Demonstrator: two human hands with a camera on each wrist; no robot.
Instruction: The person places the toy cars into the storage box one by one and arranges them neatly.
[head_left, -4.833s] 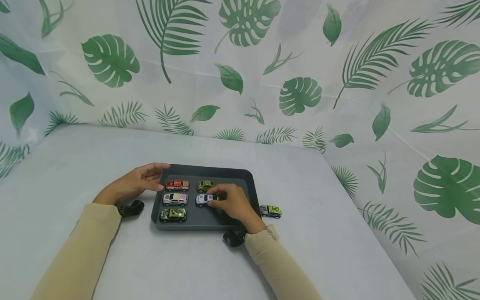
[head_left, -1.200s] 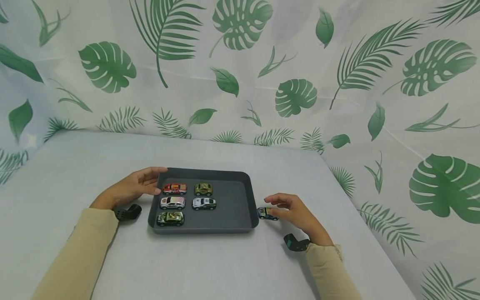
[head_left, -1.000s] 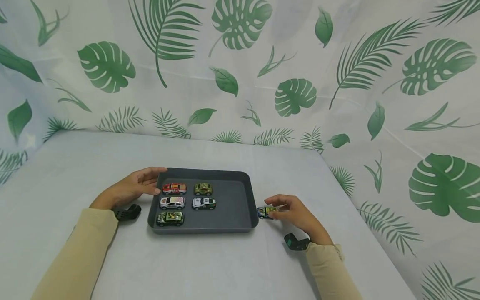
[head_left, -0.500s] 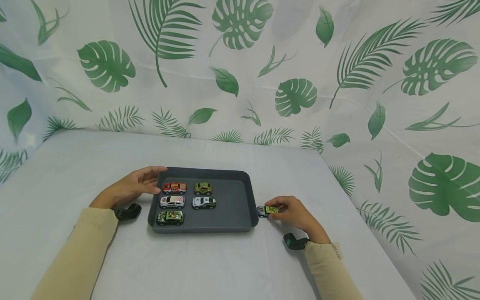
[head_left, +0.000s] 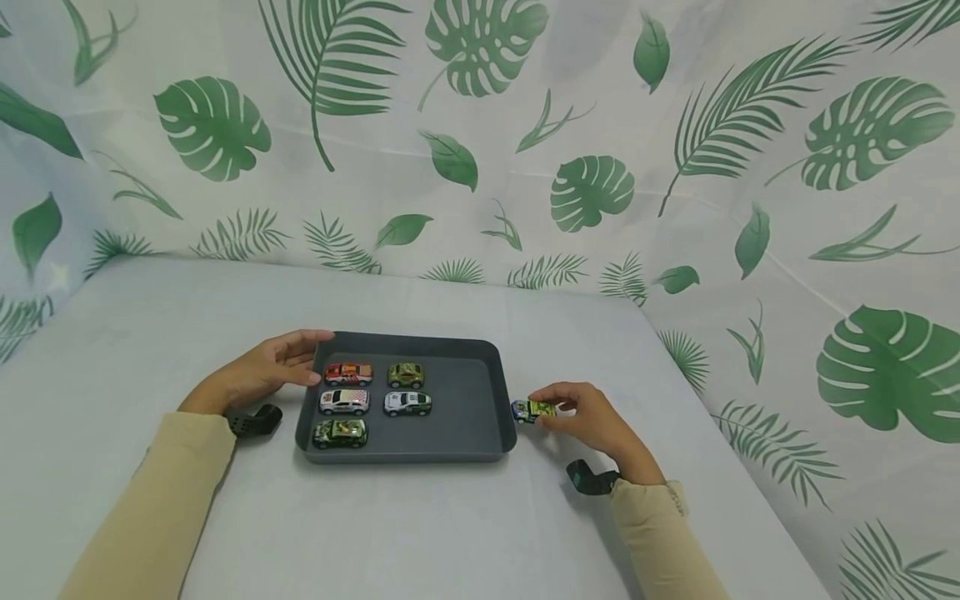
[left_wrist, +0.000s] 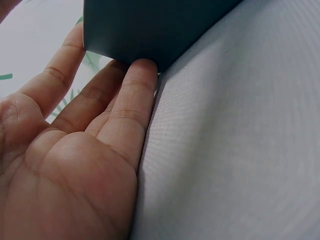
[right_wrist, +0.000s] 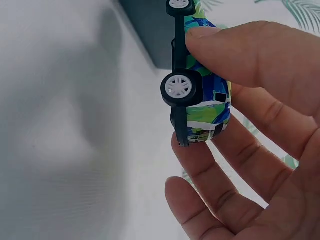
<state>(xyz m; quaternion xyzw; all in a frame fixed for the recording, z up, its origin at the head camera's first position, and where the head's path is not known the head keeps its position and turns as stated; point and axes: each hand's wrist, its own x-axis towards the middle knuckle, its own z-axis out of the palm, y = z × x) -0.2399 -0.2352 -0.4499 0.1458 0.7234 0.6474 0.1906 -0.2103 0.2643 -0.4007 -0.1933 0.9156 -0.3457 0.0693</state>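
Note:
My right hand (head_left: 596,423) pinches a yellow, green and blue toy car (head_left: 522,411) just beyond the tray's right wall. In the right wrist view the thumb (right_wrist: 240,52) lies on the side of the car, whose white-spoked wheels show, and it is lifted off the table. The fingers of my left hand (head_left: 258,367) touch the left side of a dark grey tray (head_left: 468,408), fairly straight. In the tray are toy cars: a red one (head_left: 348,374), a white one (head_left: 344,402), a green patterned one (head_left: 340,433), an olive camouflage one (head_left: 406,375) and a white-and-green one (head_left: 407,404).
The tray's raised rim stands between the held car and the tray floor. A white cloth (head_left: 420,533) covers the table. Behind it hangs a leaf-patterned curtain (head_left: 510,200). Black devices (head_left: 590,478) are strapped to both wrists.
Earlier the right hand placed the white-and-green car in the tray, then moved right to the yellow-green car. It now grips that car and has raised it slightly. The left hand stays put.

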